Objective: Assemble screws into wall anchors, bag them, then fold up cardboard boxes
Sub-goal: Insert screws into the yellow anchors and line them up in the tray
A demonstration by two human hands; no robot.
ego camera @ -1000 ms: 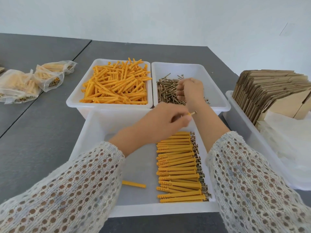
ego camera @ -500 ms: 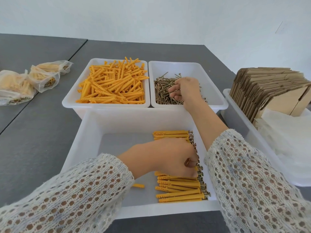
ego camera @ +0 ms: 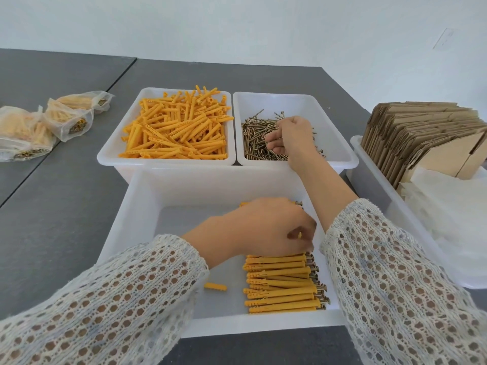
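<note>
L hand (ego camera: 266, 227) pinches an anchor (ego camera: 299, 235) onto the row (ego camera: 282, 283); R hand (ego camera: 290, 135), fingers curled in screws (ego camera: 257, 138), should lift just one.

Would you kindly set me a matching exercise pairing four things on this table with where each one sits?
Things:
1. loose yellow wall anchors
2. screws
3. assembled anchors
4. flat cardboard boxes

Places:
A. near bin, in a neat row
B. far right bin, under the right hand
C. tray at the table's right edge
D. far left bin, heaped

Pairs: 1-D, 2-B, 3-A, 4-C
</note>
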